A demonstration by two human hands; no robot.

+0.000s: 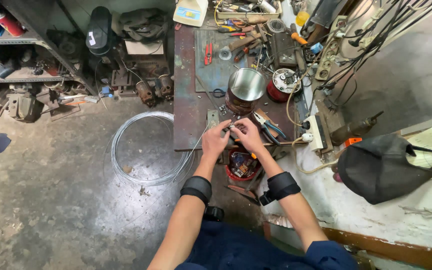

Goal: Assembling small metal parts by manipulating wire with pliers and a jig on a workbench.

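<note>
I see a small dark metal part (232, 127), pinched between my left hand (215, 141) and right hand (248, 136) at the brown metal workbench's (186, 107) front edge; thin grey wire (196, 145) leads away, shiny steel can (245, 90) behind, blue-handled pliers (268, 125) beside.

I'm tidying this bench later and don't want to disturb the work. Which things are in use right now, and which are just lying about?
In use:
left hand and right hand, both on a small metal part
thin wire at the left hand

Lying about:
pliers
metal can
wire coil
red cutters
black bag
</note>
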